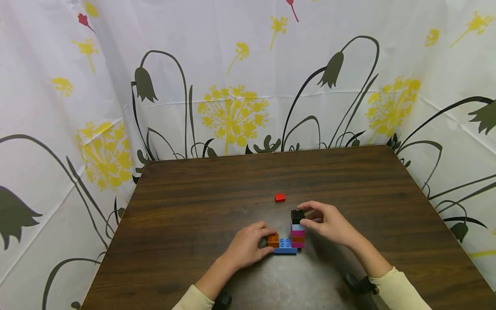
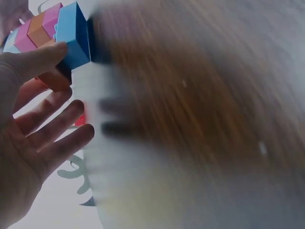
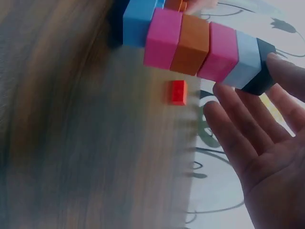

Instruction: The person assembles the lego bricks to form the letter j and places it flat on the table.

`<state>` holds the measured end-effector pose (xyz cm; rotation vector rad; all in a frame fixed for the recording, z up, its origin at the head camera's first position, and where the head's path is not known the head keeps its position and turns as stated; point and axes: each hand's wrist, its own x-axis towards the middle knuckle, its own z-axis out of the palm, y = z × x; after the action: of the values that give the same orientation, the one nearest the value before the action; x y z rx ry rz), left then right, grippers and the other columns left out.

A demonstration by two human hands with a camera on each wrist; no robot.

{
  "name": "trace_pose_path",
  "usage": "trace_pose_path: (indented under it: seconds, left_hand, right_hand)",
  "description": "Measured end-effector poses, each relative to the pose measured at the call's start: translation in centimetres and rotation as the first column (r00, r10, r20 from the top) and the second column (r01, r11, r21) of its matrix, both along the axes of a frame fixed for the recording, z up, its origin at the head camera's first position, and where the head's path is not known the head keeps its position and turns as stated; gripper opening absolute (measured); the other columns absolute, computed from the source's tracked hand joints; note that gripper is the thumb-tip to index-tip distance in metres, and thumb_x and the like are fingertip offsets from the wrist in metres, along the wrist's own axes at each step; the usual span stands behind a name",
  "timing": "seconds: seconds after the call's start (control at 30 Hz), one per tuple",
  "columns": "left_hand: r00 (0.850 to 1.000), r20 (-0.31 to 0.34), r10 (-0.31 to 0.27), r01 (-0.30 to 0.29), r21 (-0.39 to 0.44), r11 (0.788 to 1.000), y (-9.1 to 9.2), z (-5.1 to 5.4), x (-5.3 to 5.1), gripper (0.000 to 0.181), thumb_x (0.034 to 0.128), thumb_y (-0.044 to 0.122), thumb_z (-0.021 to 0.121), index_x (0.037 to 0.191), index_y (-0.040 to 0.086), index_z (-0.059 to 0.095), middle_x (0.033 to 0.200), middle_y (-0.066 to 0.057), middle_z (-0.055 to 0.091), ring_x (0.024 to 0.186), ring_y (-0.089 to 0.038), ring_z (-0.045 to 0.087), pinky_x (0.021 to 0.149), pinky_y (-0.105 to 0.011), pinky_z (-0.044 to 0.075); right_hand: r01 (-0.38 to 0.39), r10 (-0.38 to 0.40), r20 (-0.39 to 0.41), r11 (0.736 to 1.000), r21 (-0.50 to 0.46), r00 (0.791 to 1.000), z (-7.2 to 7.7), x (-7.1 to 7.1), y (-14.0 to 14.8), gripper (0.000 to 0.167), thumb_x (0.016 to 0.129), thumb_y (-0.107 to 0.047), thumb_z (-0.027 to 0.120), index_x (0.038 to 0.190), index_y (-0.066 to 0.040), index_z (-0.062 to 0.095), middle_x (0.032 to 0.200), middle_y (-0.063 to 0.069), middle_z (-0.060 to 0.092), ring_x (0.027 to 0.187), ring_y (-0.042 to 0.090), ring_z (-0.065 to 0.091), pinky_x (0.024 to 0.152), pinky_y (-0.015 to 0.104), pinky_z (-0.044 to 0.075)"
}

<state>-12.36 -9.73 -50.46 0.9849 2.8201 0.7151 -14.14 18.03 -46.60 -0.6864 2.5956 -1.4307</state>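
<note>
A long blue toy brick [image 1: 285, 249] lies on the table, with an orange brick [image 1: 273, 240] on its left end. At its right end rises a stack: a pink brick [image 3: 163, 39], an orange one [image 3: 190, 45], another pink brick [image 3: 223, 52], a light blue brick [image 3: 244, 59] and a black brick [image 1: 297, 217] on top. My left hand [image 1: 247, 246] pinches the low left end between thumb and fingers, at the orange brick. With thumb and fingertips, my right hand [image 1: 328, 223] holds the black brick at the top of the stack.
A small red brick [image 1: 280, 197] lies by itself on the brown wooden table [image 1: 201, 193], behind the stack. Beyond the table's far edge hangs a white curtain [image 1: 248, 51] with a flower print.
</note>
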Motion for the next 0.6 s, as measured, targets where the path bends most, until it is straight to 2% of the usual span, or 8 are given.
trace_pose_path:
  seconds: [0.13,0.27,0.4,0.6]
  left_hand:
    - [1.000,-0.011,0.020,-0.020,-0.036,0.999,-0.8,0.1,0.1,0.039,0.0851,0.040,0.076,0.120,0.023,0.070,0.100,0.012,0.058,0.084,-0.003,0.052,0.072,-0.024,0.048]
    - [0.999,-0.028,0.028,-0.030,-0.050,0.998,-1.5,0.2,0.2,0.039,0.0862,0.043,0.074,0.120,0.023,0.071,0.100,0.012,0.059,0.086,-0.005,0.053,0.073,-0.026,0.049]
    - [0.999,-0.040,0.030,-0.033,-0.054,0.998,-1.9,0.1,0.1,0.037,0.0875,0.044,0.072,0.119,0.024,0.071,0.100,0.012,0.061,0.088,-0.005,0.055,0.074,-0.027,0.050]
    - [0.999,-0.034,0.028,-0.030,-0.061,0.998,-2.3,0.1,0.2,0.034,0.0896,0.042,0.071,0.117,0.023,0.072,0.101,0.011,0.063,0.091,-0.006,0.058,0.076,-0.030,0.052]
  right_hand:
    - [0.001,0.000,0.063,1.000,-0.016,0.998,-0.4,-1.3,-0.8,0.033,0.090,-0.024,0.073,0.118,-0.009,0.064,0.116,0.008,0.064,0.095,0.020,0.068,0.080,0.033,0.055]
    - [-0.016,0.025,0.133,0.997,-0.071,0.991,-0.9,-2.5,-1.5,0.030,0.091,-0.021,0.072,0.117,-0.006,0.065,0.114,0.012,0.065,0.091,0.028,0.069,0.073,0.031,0.057]
    - [-0.007,0.024,0.190,0.996,-0.090,0.981,-1.8,-3.6,-2.0,0.031,0.092,-0.019,0.070,0.119,-0.004,0.066,0.114,0.016,0.065,0.087,0.034,0.068,0.070,0.036,0.058]
    - [-0.001,0.012,0.211,0.999,-0.052,0.977,-3.5,-4.8,-2.7,0.031,0.094,-0.020,0.068,0.120,-0.003,0.068,0.113,0.016,0.066,0.079,0.027,0.067,0.068,0.040,0.057]
